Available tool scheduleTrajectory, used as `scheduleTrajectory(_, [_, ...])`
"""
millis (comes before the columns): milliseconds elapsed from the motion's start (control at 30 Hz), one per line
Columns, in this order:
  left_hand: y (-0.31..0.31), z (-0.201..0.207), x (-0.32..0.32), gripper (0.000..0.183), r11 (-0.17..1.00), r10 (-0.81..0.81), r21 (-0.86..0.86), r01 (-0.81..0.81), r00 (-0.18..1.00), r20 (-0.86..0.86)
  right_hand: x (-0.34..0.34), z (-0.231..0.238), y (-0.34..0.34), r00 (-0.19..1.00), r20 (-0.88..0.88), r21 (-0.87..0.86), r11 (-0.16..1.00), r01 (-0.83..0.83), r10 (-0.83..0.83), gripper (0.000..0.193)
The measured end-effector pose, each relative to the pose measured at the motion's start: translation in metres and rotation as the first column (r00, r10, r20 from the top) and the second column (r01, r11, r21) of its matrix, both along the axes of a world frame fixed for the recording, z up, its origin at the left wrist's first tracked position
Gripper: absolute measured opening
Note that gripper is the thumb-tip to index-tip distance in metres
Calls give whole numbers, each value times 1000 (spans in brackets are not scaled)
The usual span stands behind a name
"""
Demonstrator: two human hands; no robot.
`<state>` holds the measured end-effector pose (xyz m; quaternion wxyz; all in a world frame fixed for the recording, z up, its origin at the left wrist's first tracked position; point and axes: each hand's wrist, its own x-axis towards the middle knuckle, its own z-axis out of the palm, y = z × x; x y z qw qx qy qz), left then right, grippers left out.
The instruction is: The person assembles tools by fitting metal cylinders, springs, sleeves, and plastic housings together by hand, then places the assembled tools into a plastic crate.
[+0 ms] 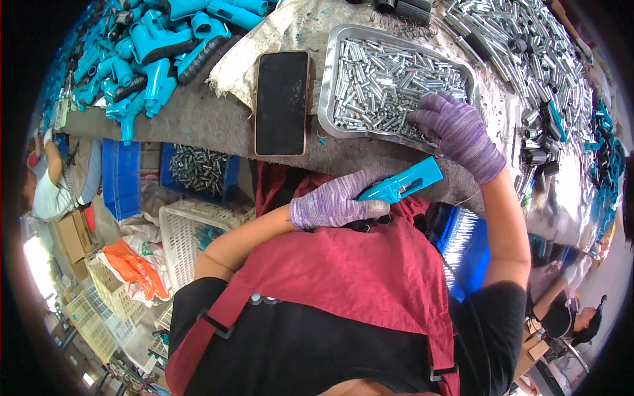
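Note:
My left hand (338,200), in a purple knit glove, is wrapped round a teal plastic tool housing (404,183) held in front of my red apron. The housing is tube-shaped with a slot in its side, and it points up to the right. My right hand (460,135), gloved alike, reaches into the right part of a metal tray (325,109) full of short silvery metal pins (380,82). Its fingers are curled down among the pins, and their tips are partly hidden. Whether a pin is between them I cannot make out.
A phone (282,102) lies left of the tray at the table's edge. Teal housings (155,39) pile up at the far left, metal tubes (528,53) at the far right. Blue bins (121,178) and white crates (188,241) stand below. Other people are at both sides.

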<state>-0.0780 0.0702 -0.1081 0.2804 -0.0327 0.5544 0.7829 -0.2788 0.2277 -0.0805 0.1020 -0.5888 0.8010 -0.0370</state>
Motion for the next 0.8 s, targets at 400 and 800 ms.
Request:
scheduleTrajectory(400, [-3,0,3,56,978,150,133,-163,983,106,5,-2,4,960,229,-305,924,229,-162,17])
scheduleTrajectory(800, [-4,5,-14,65,878,283,343,-333,941,188,78,10,-18,807,585,-479,771,420,-77,11])
